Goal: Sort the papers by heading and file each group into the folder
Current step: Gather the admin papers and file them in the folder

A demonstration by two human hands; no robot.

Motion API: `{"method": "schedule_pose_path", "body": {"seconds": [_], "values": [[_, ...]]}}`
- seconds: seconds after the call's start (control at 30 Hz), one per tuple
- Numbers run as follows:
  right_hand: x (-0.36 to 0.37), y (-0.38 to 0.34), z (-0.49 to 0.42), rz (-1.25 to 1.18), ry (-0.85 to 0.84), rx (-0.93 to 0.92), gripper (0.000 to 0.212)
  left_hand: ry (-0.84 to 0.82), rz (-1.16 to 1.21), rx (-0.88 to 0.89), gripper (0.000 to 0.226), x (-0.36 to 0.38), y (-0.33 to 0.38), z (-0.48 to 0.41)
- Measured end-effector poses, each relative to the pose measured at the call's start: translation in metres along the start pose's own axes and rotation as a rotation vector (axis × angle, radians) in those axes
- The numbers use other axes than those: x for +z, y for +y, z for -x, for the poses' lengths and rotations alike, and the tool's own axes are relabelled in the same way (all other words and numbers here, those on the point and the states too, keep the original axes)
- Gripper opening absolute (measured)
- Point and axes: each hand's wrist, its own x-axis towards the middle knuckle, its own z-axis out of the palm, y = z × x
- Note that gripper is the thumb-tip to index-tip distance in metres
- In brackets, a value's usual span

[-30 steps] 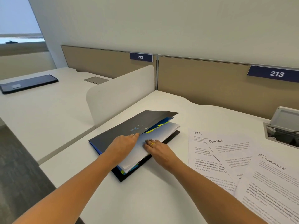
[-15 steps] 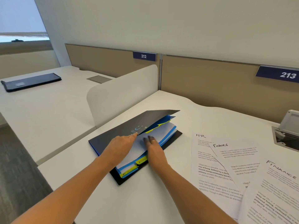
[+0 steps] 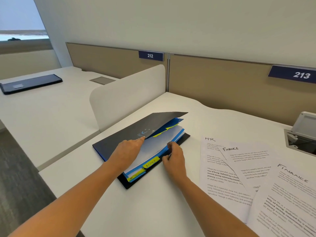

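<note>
The folder is lying on the white tabletop, just beside the low white divider screen, with its dark cover standing partly raised and its back flat on the surface. Inside it, blue dividers are showing, with yellow tabs sticking out along the near edge, and a white sheet is lying on top of them.

The left hand is resting open on that sheet with its fingers fairly straight, its index fingertip touching the edge of the raised cover. The right hand is sitting at the right edge of the stack with its fingers curled against the sheet and dividers; whether it is actually pinching them cannot be told.

To the right of the folder, apart from it, loose papers are lying overlapped on the tabletop: a sheet headed HR, a sheet headed FINANCE lying over it, and a second FINANCE sheet nearest the person.

Number plates 212 and 213 are hanging on the tan back panel. A dark flat case is lying on the neighbouring desk.
</note>
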Motion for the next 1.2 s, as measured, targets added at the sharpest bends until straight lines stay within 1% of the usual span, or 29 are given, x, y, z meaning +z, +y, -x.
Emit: {"method": "schedule_pose_path", "body": {"seconds": [0.03,0.1,0.13,0.17,0.2,0.27,0.33,0.4,0.5,0.6,0.7,0.77,0.83,0.9,1.0,1.1,1.13,1.2], "values": [[-0.002,0.002,0.0,0.103,0.005,-0.114,0.041,-0.001,-0.002,0.005,0.054,0.0,0.0,0.0],[-0.005,0.005,-0.003,0.395,0.023,-0.355,0.044,-0.004,0.001,0.009,0.053,0.0,0.001,0.0],[-0.006,0.003,-0.005,0.573,-0.007,-0.438,0.045,-0.007,0.002,0.012,0.053,0.0,0.001,0.001],[-0.006,-0.001,-0.006,0.729,-0.074,-0.484,0.043,-0.011,0.002,0.013,0.052,0.0,0.001,0.001],[-0.006,-0.006,-0.005,0.844,-0.165,-0.496,0.039,-0.015,0.001,0.013,0.052,0.0,0.001,0.001],[-0.003,-0.012,-0.006,0.964,-0.341,-0.502,0.035,-0.02,0.002,0.011,0.051,-0.001,0.002,0.001],[-0.001,-0.016,-0.009,1.068,-0.444,-0.485,0.036,-0.037,0.0,0.009,0.052,-0.001,0.002,0.002],[0.001,-0.018,-0.009,1.115,-0.48,-0.502,0.036,-0.054,-0.003,0.007,0.052,0.0,0.001,0.001],[0.002,-0.018,-0.011,1.076,-0.484,-0.493,0.038,-0.055,-0.001,0.004,0.052,0.002,0.001,0.001],[0.0,-0.013,-0.01,0.999,-0.441,-0.47,0.036,-0.072,-0.013,0.003,0.054,0.007,0.003,0.002],[-0.006,0.0,-0.008,0.846,-0.389,-0.395,0.035,-0.092,-0.013,0.012,0.055,0.018,0.008,0.005],[-0.009,0.006,-0.003,0.713,-0.331,-0.362,0.029,-0.112,-0.014,0.01,0.054,0.024,0.013,0.008],[-0.009,0.01,0.001,0.617,-0.269,-0.326,0.023,-0.132,0.015,-0.03,0.049,0.03,0.019,0.01],[-0.014,0.009,0.004,0.533,-0.228,-0.292,0.022,-0.132,0.052,-0.101,0.045,0.037,0.024,0.012],[-0.02,0.004,0.009,0.455,-0.22,-0.215,0.028,-0.137,0.1,-0.197,0.039,0.051,0.033,0.012],[-0.026,0.002,0.014,0.378,-0.202,-0.151,0.031,-0.137,0.098,-0.21,0.035,0.064,0.038,0.01],[-0.029,0.002,0.016,0.357,-0.205,-0.145,0.034,-0.147,0.099,-0.22,0.035,0.065,0.04,0.009],[-0.037,0.001,0.021,0.334,-0.239,-0.122,0.046,-0.149,0.106,-0.239,0.033,0.064,0.041,0.007]]}}
